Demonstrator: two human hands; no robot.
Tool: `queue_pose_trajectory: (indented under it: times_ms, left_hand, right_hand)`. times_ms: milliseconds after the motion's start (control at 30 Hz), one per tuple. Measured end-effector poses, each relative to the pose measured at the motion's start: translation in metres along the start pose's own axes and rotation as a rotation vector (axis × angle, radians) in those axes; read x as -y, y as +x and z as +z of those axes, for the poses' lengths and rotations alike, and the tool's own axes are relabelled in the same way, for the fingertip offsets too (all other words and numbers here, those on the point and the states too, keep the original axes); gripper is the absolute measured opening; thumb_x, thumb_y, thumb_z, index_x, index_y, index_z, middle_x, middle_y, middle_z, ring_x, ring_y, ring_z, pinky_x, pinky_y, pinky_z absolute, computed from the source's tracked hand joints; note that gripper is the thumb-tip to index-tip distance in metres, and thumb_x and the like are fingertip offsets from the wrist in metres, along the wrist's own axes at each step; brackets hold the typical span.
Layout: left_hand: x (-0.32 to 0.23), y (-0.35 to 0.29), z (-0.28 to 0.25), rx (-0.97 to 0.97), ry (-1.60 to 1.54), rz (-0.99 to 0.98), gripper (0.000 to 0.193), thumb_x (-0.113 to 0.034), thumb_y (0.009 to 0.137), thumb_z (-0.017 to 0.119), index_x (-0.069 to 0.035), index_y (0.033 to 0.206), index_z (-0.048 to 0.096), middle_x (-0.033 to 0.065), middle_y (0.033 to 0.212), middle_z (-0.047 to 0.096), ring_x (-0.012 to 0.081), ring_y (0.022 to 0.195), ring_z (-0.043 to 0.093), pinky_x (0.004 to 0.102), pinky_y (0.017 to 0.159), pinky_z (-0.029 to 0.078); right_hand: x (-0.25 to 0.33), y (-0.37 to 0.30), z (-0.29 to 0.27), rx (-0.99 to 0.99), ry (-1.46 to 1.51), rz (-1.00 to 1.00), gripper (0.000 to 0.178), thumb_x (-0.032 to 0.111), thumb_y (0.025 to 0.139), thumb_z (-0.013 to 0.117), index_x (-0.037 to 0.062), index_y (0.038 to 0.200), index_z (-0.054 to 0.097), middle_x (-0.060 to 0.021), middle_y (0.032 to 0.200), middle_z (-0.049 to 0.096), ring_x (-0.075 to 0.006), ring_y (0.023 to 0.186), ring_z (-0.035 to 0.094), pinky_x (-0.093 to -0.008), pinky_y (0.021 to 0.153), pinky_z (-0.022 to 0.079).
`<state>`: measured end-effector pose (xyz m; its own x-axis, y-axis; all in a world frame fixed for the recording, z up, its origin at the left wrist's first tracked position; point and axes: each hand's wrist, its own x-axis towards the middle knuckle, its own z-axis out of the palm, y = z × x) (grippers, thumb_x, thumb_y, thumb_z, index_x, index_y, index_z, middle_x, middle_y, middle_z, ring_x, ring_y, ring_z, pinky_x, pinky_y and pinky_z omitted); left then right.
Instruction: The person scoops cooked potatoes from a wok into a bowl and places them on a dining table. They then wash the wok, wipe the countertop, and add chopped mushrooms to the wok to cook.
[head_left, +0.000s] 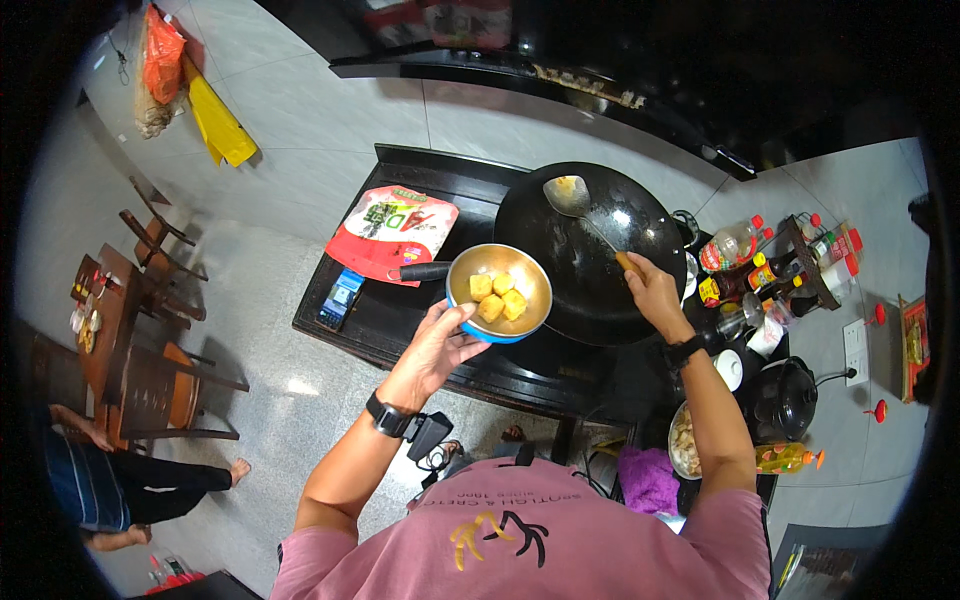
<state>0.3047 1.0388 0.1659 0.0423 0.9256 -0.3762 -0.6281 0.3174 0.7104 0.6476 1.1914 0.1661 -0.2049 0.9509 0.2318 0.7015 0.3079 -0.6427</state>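
Observation:
My left hand [440, 345] grips a small round bowl [535, 272], gold inside and blue outside, by its near left rim. Inside sit several golden-yellow cubes [481, 287] that look like fried tofu. To the right, my right hand [656, 293] is closed around the wooden handle of a metal wok spatula [568, 195]. The spatula's blade lies toward the far side of a large black wok [530, 215]. The bowl is held over the wok's near left edge. A black handle [424, 271] sticks out left of the bowl; which vessel it belongs to is hidden.
A red and white bag [400, 225] and a phone [341, 298] lie on the black stovetop, left of the wok. Sauce bottles [735, 245] crowd the right, beside a black pot [783, 398] and a food bowl [684, 442]. Another person [125, 480] is at the lower left.

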Motion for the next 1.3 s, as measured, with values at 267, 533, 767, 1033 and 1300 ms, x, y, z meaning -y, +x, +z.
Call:
queue_pose_trajectory:
  times_ms: [267, 533, 767, 1033, 1300]
  left_hand:
    - [0.004, 0.052, 0.032, 0.041, -0.031, -0.007, 0.036, -0.028, 0.090, 0.070, -0.009, 0.114, 0.052, 0.0108, 0.109, 0.059, 0.0218, 0.101, 0.062, 0.0437, 0.088, 0.055]
    - [0.020, 0.079, 0.050, -0.010, -0.095, 0.009, 0.038, -0.026, 0.088, 0.071, -0.008, 0.116, 0.054, 0.0123, 0.113, 0.058, 0.0247, 0.105, 0.059, 0.0477, 0.092, 0.052]
    - [0.023, 0.061, 0.053, -0.006, -0.124, 0.035, 0.052, -0.023, 0.082, 0.074, -0.009, 0.124, 0.044, 0.0117, 0.111, 0.055, 0.0246, 0.102, 0.059, 0.0426, 0.088, 0.053]
    - [0.008, -0.013, -0.011, 0.039, -0.280, 0.133, 0.052, -0.023, 0.086, 0.072, -0.012, 0.128, 0.042, 0.0076, 0.116, 0.057, 0.0239, 0.099, 0.065, 0.0409, 0.086, 0.056]
    - [-0.038, -0.147, -0.167, -0.171, -0.351, 0.300, 0.063, -0.022, 0.089, 0.068, -0.008, 0.139, 0.032, 0.0078, 0.119, 0.054, 0.0169, 0.104, 0.062, 0.0344, 0.088, 0.057]
  right_hand:
    - [0.086, -0.050, -0.117, -0.011, -0.055, -0.192, 0.034, 0.007, 0.088, 0.066, 0.0022, 0.121, 0.064, -0.0141, 0.096, 0.069, -0.0198, 0.081, 0.065, -0.0291, 0.074, 0.051]
    - [0.097, -0.116, -0.161, -0.032, -0.295, -0.282, 0.044, -0.001, 0.085, 0.067, 0.0043, 0.128, 0.061, -0.0104, 0.087, 0.060, -0.0224, 0.079, 0.058, -0.0319, 0.072, 0.047]
    - [0.029, -0.116, -0.133, 0.044, 0.735, 0.465, 0.044, 0.015, 0.096, 0.062, 0.0077, 0.138, 0.053, 0.0006, 0.078, 0.058, -0.0008, 0.047, 0.037, -0.0165, 0.041, 0.028]
    - [-0.030, -0.082, -0.033, 0.145, 0.396, 0.523, 0.043, 0.027, 0.099, 0.057, 0.0113, 0.138, 0.053, 0.0041, 0.068, 0.051, -0.0037, 0.046, 0.039, -0.0199, 0.039, 0.032]
    - [-0.039, -0.064, 0.018, 0.041, 0.285, 0.753, 0.039, 0.030, 0.101, 0.051, 0.0188, 0.138, 0.049, 0.0007, 0.072, 0.055, -0.0080, 0.049, 0.046, -0.0250, 0.039, 0.038]
